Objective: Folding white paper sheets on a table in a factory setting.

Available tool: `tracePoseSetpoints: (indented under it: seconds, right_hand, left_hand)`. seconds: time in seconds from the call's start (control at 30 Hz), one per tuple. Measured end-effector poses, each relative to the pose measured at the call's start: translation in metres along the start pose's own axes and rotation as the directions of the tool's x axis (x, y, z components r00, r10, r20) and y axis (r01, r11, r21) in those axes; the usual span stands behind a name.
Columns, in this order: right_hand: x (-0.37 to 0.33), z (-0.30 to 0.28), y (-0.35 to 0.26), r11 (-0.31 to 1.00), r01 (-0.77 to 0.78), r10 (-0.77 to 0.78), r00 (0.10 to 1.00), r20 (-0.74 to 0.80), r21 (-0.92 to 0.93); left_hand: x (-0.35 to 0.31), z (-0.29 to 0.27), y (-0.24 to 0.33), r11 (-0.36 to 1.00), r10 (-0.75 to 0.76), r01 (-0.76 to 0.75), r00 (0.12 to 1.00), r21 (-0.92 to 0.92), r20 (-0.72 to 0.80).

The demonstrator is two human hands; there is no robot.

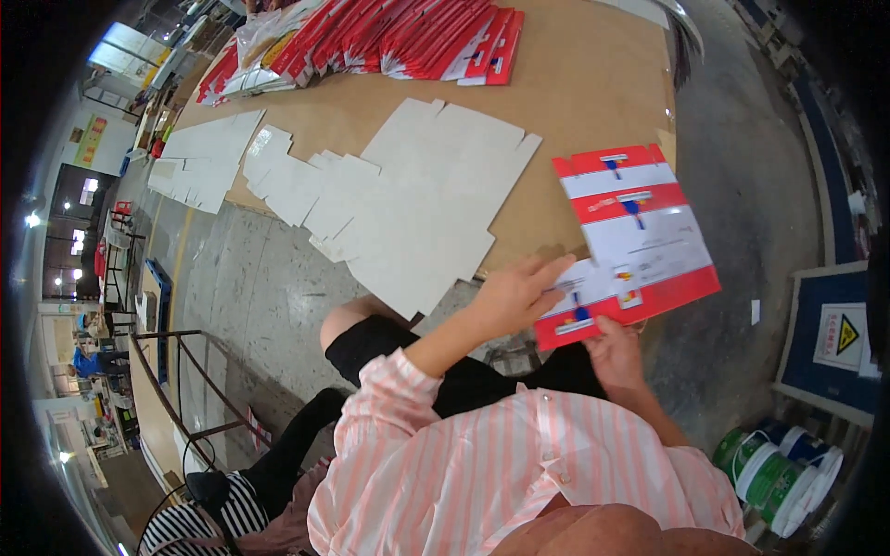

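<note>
A flat red and white printed carton blank lies tilted over the table's near right edge, its lower part reaching out over my lap. My right hand grips its bottom edge, thumb on top and the other fingers hidden beneath. At the carton's left flap is my left hand, its fingers and thumb closing on the flap's edge. Left of it, a large unprinted white carton blank is spread on the table, overlapping further white blanks that overhang the near edge.
The brown tabletop carries a fanned pile of red and white cartons at the far side. Another white blank lies at the far left. A seated person in striped clothing is at my left. Buckets and a blue board stand right.
</note>
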State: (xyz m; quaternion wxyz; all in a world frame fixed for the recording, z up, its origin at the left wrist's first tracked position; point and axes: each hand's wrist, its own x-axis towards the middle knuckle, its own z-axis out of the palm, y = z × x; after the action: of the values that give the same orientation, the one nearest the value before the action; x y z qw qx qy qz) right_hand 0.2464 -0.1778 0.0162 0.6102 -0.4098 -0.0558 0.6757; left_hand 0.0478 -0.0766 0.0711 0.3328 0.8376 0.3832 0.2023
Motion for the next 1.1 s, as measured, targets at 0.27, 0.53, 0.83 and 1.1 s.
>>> tracePoseSetpoints:
  seconds: [0.27, 0.53, 0.83, 1.1]
  right_hand:
    - [0.118, 0.021, -0.171, 0.734, 0.24, -0.171, 0.971, 0.17, -0.635]
    - [0.37, 0.058, -0.235, 0.501, 0.26, -0.156, 0.965, 0.21, -0.826]
    - [0.513, 0.232, -0.08, -0.215, 0.187, -0.543, 0.793, 0.276, -0.959]
    - [0.403, 0.162, -0.112, 0.362, 0.339, -0.2, 0.938, 0.283, -0.868]
  left_hand:
    - [-0.081, -0.06, -0.078, 0.861, -0.179, 0.296, 0.938, 0.414, -0.298]
    - [-0.107, -0.038, -0.087, 0.676, -0.316, 0.354, 0.932, 0.647, -0.179]
    - [-0.096, -0.048, -0.068, 0.732, -0.414, 0.401, 0.904, 0.551, -0.107]
    - [-0.093, -0.132, -0.056, 0.838, -0.432, 0.447, 0.894, 0.314, -0.119]
